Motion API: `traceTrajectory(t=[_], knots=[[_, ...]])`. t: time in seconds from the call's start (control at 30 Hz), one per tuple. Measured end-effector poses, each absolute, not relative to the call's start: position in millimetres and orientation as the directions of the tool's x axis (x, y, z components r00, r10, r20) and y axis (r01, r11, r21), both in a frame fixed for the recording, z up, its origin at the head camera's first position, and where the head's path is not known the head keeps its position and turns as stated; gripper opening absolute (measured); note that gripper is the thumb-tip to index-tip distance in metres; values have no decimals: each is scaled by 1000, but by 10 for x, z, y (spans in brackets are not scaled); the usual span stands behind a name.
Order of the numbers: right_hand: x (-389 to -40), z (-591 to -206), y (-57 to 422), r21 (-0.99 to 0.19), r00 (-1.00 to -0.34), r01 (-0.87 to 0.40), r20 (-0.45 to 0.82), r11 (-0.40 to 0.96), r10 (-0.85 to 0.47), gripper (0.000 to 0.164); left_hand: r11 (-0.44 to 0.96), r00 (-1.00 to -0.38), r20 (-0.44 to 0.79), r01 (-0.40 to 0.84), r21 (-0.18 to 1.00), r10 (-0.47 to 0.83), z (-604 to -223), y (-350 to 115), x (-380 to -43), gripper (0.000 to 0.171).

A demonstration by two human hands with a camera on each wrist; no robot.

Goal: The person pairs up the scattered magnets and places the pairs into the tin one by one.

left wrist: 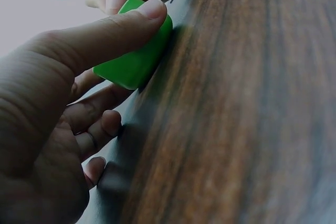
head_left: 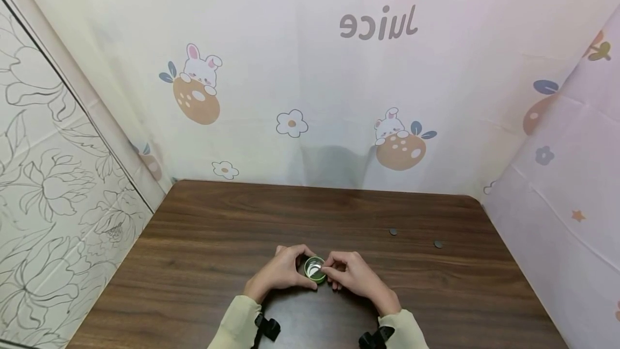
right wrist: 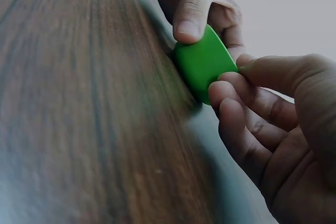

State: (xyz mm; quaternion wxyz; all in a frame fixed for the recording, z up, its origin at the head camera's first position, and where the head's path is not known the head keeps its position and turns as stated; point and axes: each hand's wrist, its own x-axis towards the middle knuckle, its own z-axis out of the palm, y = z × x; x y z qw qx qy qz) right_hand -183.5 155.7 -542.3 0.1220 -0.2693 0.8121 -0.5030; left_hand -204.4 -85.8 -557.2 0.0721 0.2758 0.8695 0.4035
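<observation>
A small round green container (head_left: 315,270) with a shiny silver inside stands on the wooden table, its opening facing up. My left hand (head_left: 287,269) grips its left side between thumb and fingers. In the left wrist view, the left thumb (left wrist: 121,32) lies across the green wall. At the opposite side of the rim, the thumb and index finger of my right hand (head_left: 351,273) pinch together. A small grey disc shows just inside the container at these fingertips, partly hidden. Other right fingers (right wrist: 233,114) curl beside the green wall (right wrist: 202,64).
Two small grey discs (head_left: 393,231) lie apart on the brown wooden table (head_left: 232,220), to the right and farther back than the hands. A printed curtain (head_left: 261,58) hangs behind the table, with more cloth at both sides. Each wrist carries a black camera mount (head_left: 268,326).
</observation>
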Motion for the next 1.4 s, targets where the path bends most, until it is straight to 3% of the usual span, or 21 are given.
traceTrajectory(t=[0.6,1.13,1.4], knots=[[-1905,-5301,1875,-854,-888,-314,111,415,-446,21,528,-840,113,431,732,530,-5577,-861,-2036,56],[-1961,-5240,2364,-824,-907,-399,287,404,-309,23,523,-846,113,421,741,521,-5599,-844,-2025,56],[-2016,-5221,2606,-830,-899,-433,371,351,-233,34,520,-851,104,407,751,514,-5574,-849,-2007,55]])
